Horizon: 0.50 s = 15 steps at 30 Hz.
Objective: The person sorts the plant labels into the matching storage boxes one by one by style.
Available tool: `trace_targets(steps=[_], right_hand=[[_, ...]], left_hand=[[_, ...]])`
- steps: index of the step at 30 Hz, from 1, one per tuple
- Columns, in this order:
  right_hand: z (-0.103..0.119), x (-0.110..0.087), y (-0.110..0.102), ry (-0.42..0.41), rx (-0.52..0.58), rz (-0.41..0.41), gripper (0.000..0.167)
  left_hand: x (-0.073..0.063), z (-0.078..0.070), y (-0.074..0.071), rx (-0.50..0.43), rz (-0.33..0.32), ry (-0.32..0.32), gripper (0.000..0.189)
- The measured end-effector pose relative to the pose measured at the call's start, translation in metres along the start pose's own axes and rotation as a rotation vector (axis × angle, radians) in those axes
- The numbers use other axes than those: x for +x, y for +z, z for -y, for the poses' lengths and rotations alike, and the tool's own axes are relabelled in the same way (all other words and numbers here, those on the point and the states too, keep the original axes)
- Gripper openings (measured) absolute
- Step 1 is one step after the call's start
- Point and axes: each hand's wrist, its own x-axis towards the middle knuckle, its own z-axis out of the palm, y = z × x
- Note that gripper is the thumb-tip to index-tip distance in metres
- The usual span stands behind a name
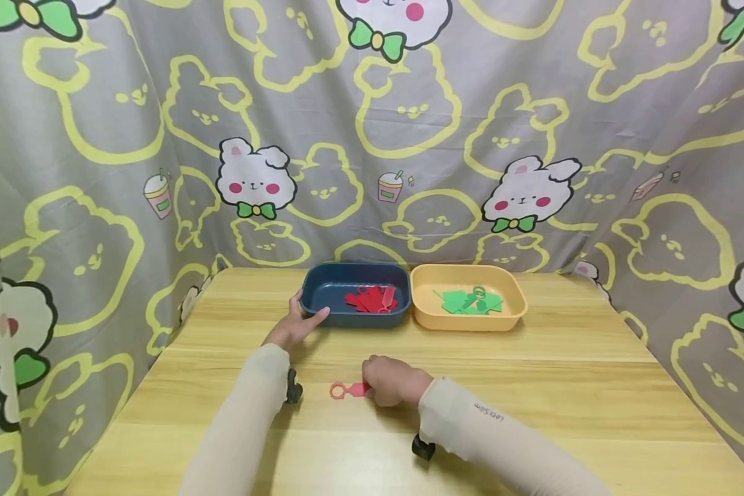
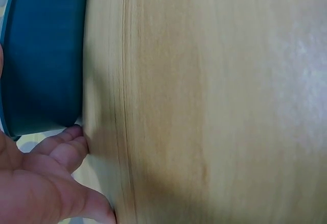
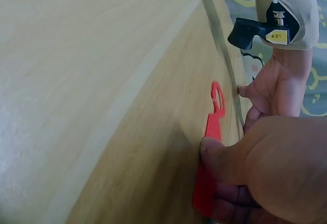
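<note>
My right hand pinches a flat red tag with a ring at one end, thumb on its face and fingers behind. The ring points left, low over the front part of the table. My left hand holds the left front corner of a dark blue bin, thumb at the front rim and fingers against the end wall. Part of that blue wall shows beside the curled fingers in the left wrist view. Several red tags lie in the blue bin.
Close against the blue bin's right side stands a yellow bin, with several green tags inside. Both bins are near the back edge of the wooden table. A patterned curtain hangs behind and at both sides.
</note>
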Motion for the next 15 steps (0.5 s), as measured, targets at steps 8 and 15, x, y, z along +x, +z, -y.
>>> trace_targets(steps=[8, 15], right_hand=[[-0.012, 0.003, -0.004, -0.042, 0.331, -0.077, 0.017], [-0.035, 0.012, -0.016, -0.040, 0.507, -0.281, 0.015]], left_hand=[[0.000, 0.001, 0.000, 0.010, -0.008, -0.003, 0.099], [-0.002, -0.001, 0.000, 0.034, -0.007, -0.001, 0.100]])
